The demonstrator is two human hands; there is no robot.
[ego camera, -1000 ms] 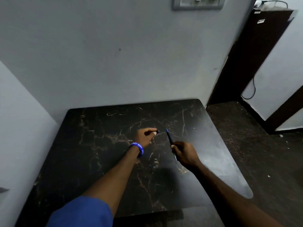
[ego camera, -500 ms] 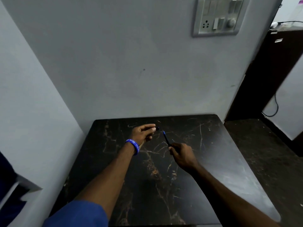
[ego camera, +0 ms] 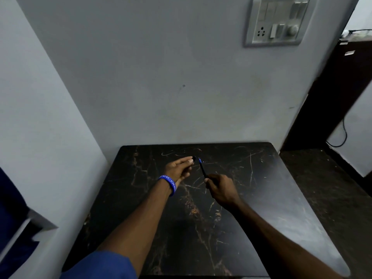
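Note:
My right hand (ego camera: 221,189) grips the lower end of a dark pen (ego camera: 202,168) with a blue tip, which points up and away over the black marble table (ego camera: 261,198). My left hand (ego camera: 178,170), with a blue wristband, pinches a small black pen cap (ego camera: 193,157) between thumb and fingertips. The cap sits just left of the pen's tip, a small gap apart from it.
The table stands in a corner, with a grey wall behind it and another on the left. A switch panel (ego camera: 275,23) is mounted high on the back wall. A dark wooden cabinet (ego camera: 338,93) and a hanging cable (ego camera: 342,135) are at the right, beside dark floor.
The camera has tilted upward, so more wall and the switch panel show. Both hands have stayed close together; the cap and pen tip have come slightly nearer each other.

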